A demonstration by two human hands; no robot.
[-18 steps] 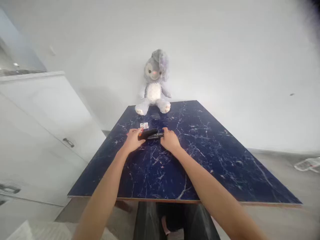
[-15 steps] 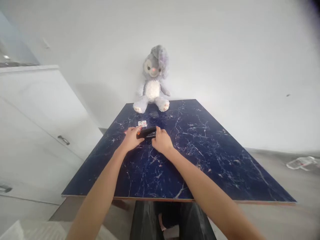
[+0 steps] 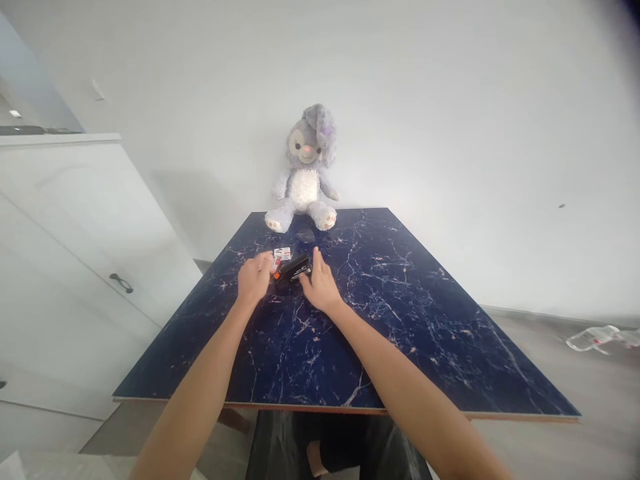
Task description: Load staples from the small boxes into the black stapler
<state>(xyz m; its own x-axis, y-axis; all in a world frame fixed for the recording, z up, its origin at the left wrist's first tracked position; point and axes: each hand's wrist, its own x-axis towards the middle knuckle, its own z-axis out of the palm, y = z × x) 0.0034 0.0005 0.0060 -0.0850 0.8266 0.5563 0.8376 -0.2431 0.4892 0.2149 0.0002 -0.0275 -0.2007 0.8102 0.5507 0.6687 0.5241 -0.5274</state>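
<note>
In the middle of the frame, a small black case (image 3: pixel 295 266) sits on the blue desk (image 3: pixel 425 333), between the person's two hands. It is tilted, with its right end higher up in the frame than its left end.

The right hand (image 3: pixel 321 285) is at the case's right end. Its fingers are straight and close together, and its thumb sticks out to the side, by the front of the case. So this hand is spread out, not closed tight. The left hand (image 3: pixel 256 277) is by the other end, with its fingers bent in. A little orange bit (image 3: pixel 277 274) and a red and white bit are close to its fingertips. I cannot tell how wide those fingers are, or if they pinch anything.

To do this well, I think the right hand should be a soft wall, so the case does not slide or spin. The left hand should use just its fingertips, because the bits there look small. Pushing hard from one side could turn the case, so both hands should push gently.

A white card (image 3: pixel 283 253) lies just behind, a bit higher in the frame. It is best not to bump it. The bunny toy (image 3: pixel 305 190) sits well away, at the far edge.
</note>
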